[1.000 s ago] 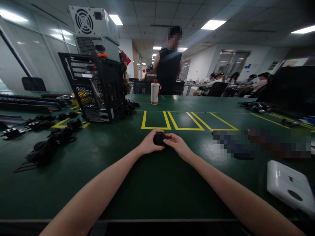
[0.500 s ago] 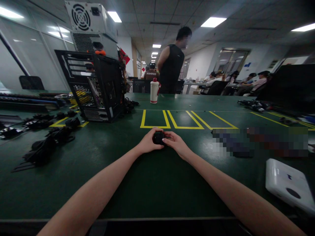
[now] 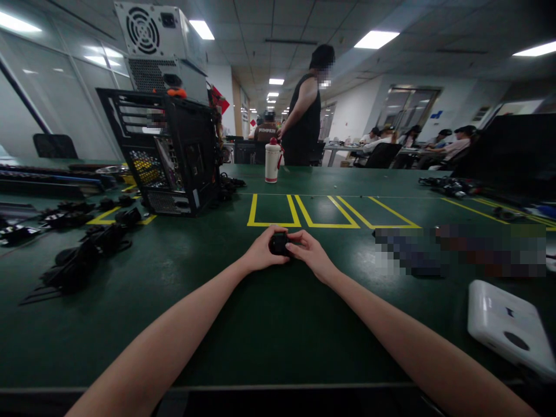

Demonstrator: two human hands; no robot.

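Note:
A small black object (image 3: 278, 244), rounded and too dark to name, is held between my two hands over the green table (image 3: 278, 324). My left hand (image 3: 262, 249) curls round its left side, thumb toward me and fingers on the far side. From the right, my right hand (image 3: 307, 253) grips its right edge with thumb and fingertips. Parts of the object are hidden behind my fingers. Just beyond my hands, yellow tape outlines (image 3: 273, 224) mark the tabletop.
An open black computer case (image 3: 174, 153) with metal power supplies (image 3: 160, 46) on top stands at left. Black cables (image 3: 82, 258) lie nearer. A white bottle (image 3: 272, 162) is at the back, a white device (image 3: 508, 324) at right. A person (image 3: 304, 116) stands beyond the table.
My right fingers have shifted slightly on the black object; my left hand stays put. Beyond the table, the standing person has turned a little and moved an arm.

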